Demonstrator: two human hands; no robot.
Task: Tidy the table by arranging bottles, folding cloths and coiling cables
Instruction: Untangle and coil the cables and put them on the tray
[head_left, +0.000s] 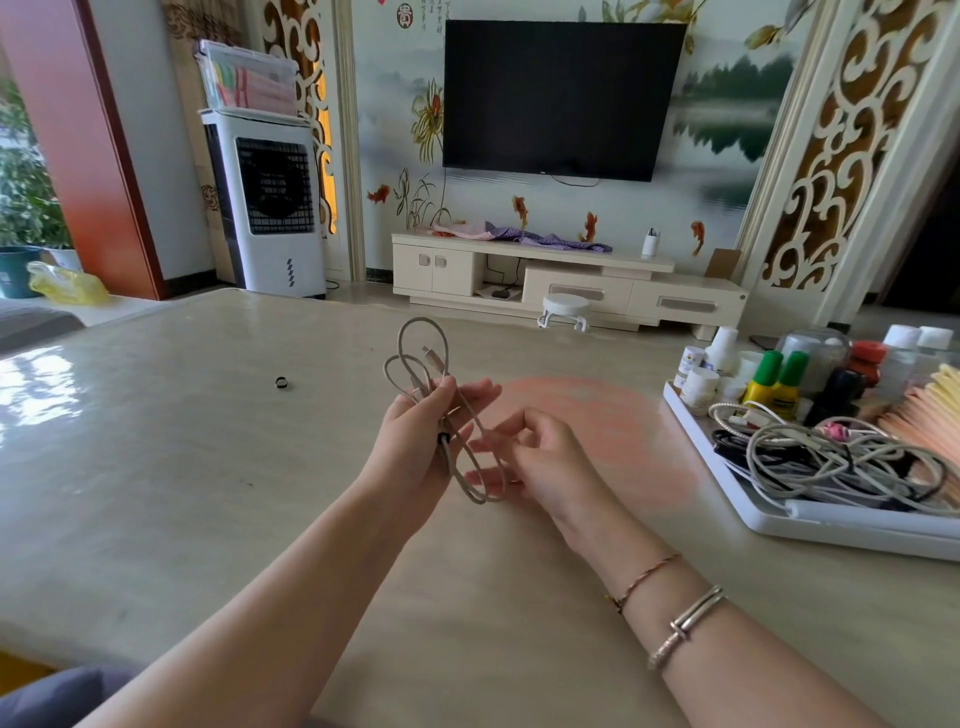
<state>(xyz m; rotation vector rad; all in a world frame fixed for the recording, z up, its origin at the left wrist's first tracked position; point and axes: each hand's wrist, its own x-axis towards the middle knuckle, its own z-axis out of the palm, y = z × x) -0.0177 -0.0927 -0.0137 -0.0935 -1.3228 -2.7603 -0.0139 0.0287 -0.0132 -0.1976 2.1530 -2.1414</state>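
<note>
From the head view, the left hand was raised above the middle of the beige table, its thumb and fingers curled around a pale grey cable gathered into loose loops. The loops stood up above the fist on the far side, with a plug end showing among them, and a longer loop hung down on the near side past a small black band on the cord. The right hand was just to the right, fingers bent, with the hanging loop passing across its fingertips; I could not tell whether it pinched the cable or only touched it. Two bracelets sat on the right wrist.

At the far left of the table, well apart from the hands, lay a small black ring. On the right edge sat a white tray holding a tangle of white and black cables, with small bottles crowded at its far end. Beyond the table were a dark television on the wall and a white air cooler at the far left.
</note>
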